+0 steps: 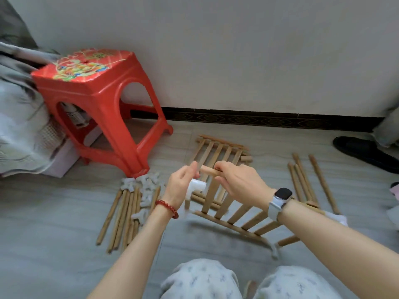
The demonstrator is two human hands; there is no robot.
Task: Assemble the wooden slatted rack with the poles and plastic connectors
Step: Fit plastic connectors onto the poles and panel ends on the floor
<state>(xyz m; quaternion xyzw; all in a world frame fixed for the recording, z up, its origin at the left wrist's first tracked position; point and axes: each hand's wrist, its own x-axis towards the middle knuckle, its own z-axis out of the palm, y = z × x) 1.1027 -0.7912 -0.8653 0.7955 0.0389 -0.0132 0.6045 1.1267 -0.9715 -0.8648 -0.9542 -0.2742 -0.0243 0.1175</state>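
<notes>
Slatted rack panel point(235, 214) hangs tilted above the floor in front of our knees. Our right hand point(239, 180) curls around its upper rail, whose round end point(208, 170) pokes left. Our left hand point(183, 186) grips a white connector point(195, 186) just beside that end. Another panel point(220, 151) lies farther off; loose poles point(123, 214) and connectors point(142, 184) lie left, by the red stool point(97, 100).
</notes>
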